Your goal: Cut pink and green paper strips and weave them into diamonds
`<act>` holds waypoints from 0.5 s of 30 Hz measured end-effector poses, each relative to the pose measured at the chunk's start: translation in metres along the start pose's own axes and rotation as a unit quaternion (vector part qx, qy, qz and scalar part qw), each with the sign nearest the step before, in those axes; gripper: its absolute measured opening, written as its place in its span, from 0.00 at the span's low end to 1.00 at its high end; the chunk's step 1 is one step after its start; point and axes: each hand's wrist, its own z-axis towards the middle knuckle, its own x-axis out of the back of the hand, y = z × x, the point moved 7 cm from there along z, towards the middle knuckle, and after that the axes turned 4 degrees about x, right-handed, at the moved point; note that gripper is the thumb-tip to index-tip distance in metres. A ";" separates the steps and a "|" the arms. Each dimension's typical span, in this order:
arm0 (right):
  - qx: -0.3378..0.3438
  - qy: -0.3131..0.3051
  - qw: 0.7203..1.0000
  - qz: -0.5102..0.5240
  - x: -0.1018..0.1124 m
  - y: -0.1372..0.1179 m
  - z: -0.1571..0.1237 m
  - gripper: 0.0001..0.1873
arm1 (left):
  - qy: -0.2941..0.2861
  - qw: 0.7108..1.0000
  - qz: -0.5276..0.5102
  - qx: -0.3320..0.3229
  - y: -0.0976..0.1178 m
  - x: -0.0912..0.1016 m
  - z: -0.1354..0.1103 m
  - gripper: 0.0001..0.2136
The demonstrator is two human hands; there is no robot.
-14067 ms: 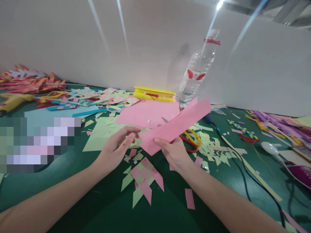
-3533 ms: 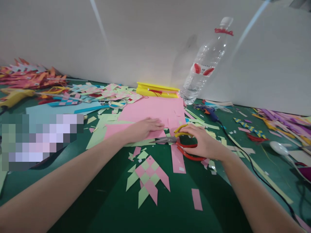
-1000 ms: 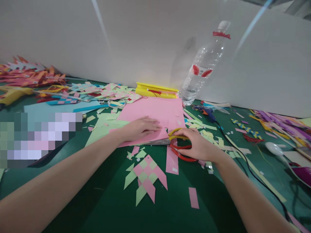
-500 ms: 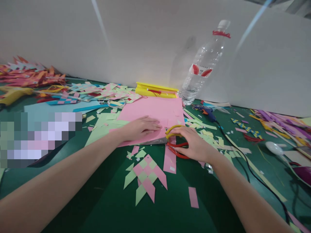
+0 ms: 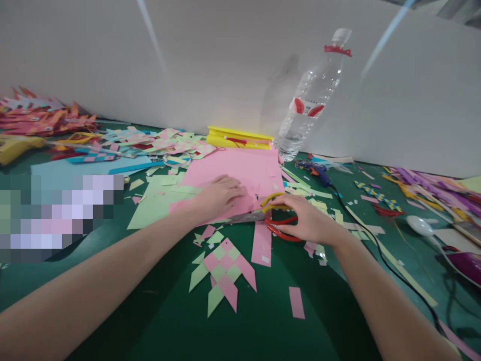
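My left hand [image 5: 222, 194] lies flat over a pink sheet of paper [image 5: 240, 165], fingers stretched out and pressing on it. My right hand [image 5: 305, 216] grips a pair of scissors [image 5: 248, 217] by its yellow and red handles. The handles are spread apart, and the blades point left along the sheet's near edge; whether paper lies between them I cannot tell. Nearer to me rests a woven pink and green paper fish [image 5: 226, 271]. A pink strip [image 5: 262, 245] sits just below the scissors. Under the sheet's left side is light green paper [image 5: 150, 200].
A water bottle [image 5: 310, 108] leans against the white wall, beside a yellow folded piece [image 5: 240, 138]. To the right, a blue glue gun [image 5: 317, 173] trails a black cord [image 5: 376, 240]. A yellow glue gun [image 5: 20, 149] and paper weavings [image 5: 158, 143] lie left. Scraps litter the green table.
The scissors and my right hand have shifted a little to the right, and more of the blades shows. My left hand stays on the pink sheet. The view has moved slightly.
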 end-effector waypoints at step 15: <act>-0.009 -0.001 1.000 -0.017 0.005 0.005 -0.002 0.17 | -0.091 0.989 -0.102 -0.062 -0.019 0.004 -0.021 0.17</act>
